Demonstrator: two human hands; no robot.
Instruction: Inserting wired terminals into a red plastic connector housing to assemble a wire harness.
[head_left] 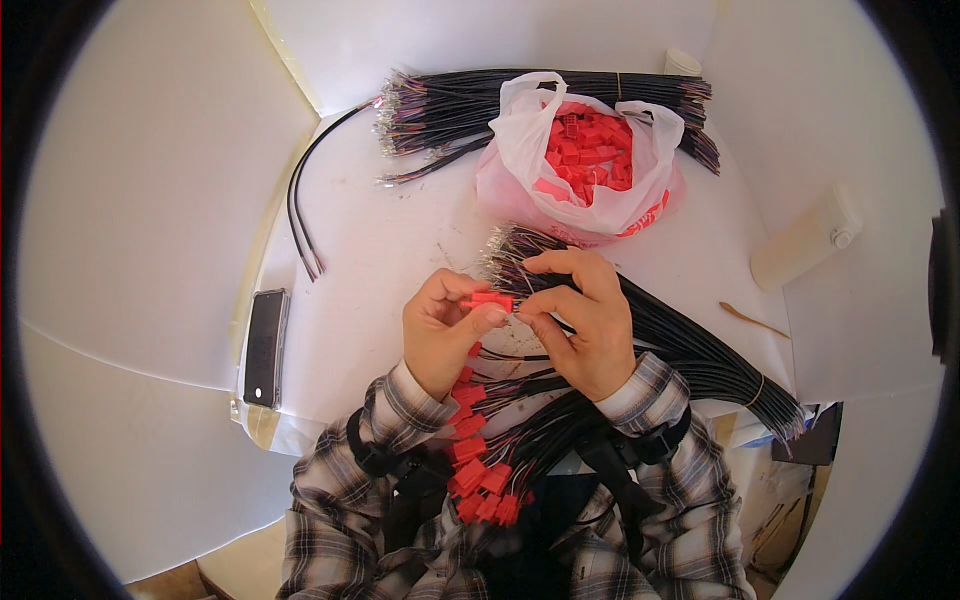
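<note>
Over the middle of the table, my left hand (440,330) pinches a small red plastic connector housing (488,298) between thumb and fingers. My right hand (592,325) is closed at the right end of that housing, its thumb and index fingertip on thin wires that meet it. Behind and under the right hand lies a bundle of black cables (690,345) with bare terminal ends fanned out at its upper left. Below my hands, near my body, several cables with red connectors (468,450) on their ends lie in a row.
A white plastic bag (515,185) full of red housings stands at the back, before another tied black cable bundle (450,105). One loose cable (293,195) lies at the left, a phone (265,345) nearer. At the right are a cream bottle (800,245) and a thin brown stick (752,319).
</note>
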